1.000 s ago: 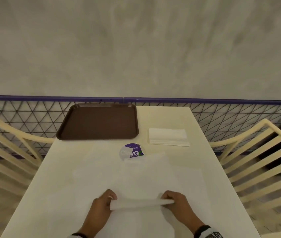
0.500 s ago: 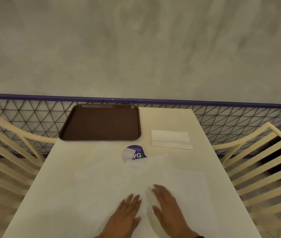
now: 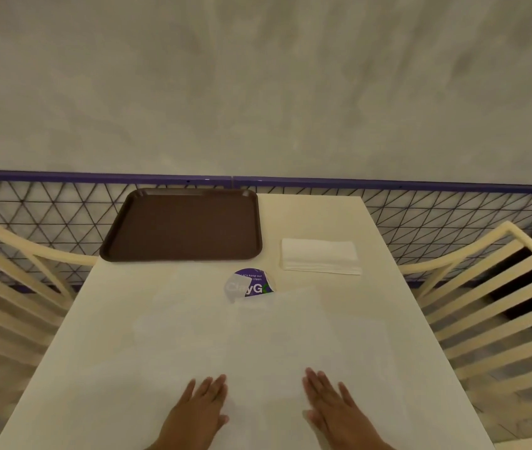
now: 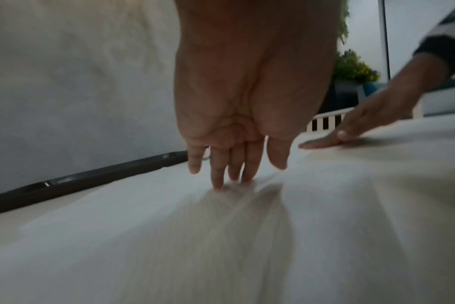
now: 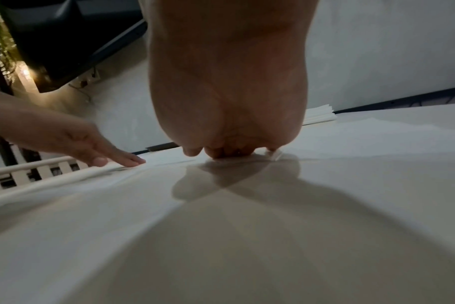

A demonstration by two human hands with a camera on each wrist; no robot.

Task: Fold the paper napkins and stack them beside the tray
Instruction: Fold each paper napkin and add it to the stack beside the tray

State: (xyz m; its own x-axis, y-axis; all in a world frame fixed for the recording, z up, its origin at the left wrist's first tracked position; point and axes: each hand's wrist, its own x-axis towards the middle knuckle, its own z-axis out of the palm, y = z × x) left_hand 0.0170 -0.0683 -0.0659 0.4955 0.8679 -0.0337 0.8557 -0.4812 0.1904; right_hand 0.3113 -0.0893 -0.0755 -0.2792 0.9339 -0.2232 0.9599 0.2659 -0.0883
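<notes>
Napkins (image 3: 290, 345) spread unfolded across the near half of the table (image 3: 323, 219), white on white, overlapping, edges hard to trace. Left hand (image 3: 198, 407) laid flat on the sheets at 7 o'clock from the table's middle, fingers straight and together, holding nothing. Right hand (image 3: 331, 404) flat likewise at 5 o'clock, fingers straight and slightly fanned, holding nothing; well apart from the left, a strip of bare paper between them. From the left wrist, fingertips (image 4: 218, 185) touching the paper, thumb lifted a little off it. From the right wrist, palm low over the sheet, fingertips (image 5: 221, 153) pressed down on it.

Folded stack (image 3: 321, 256) of napkins at 1 o'clock, neat and squared, just beside the brown tray (image 3: 183, 224) and not touching it. Tray at 11 o'clock, against the far edge. Round purple sticker (image 3: 253, 282) at 12 o'clock, between tray and stack, its near edge covered by a loose sheet. Slatted chair (image 3: 485, 306) at 3 o'clock, a second chair (image 3: 8, 287) at 9 o'clock. Wire-mesh railing (image 3: 436, 212) with purple top bar beyond the far edge.
</notes>
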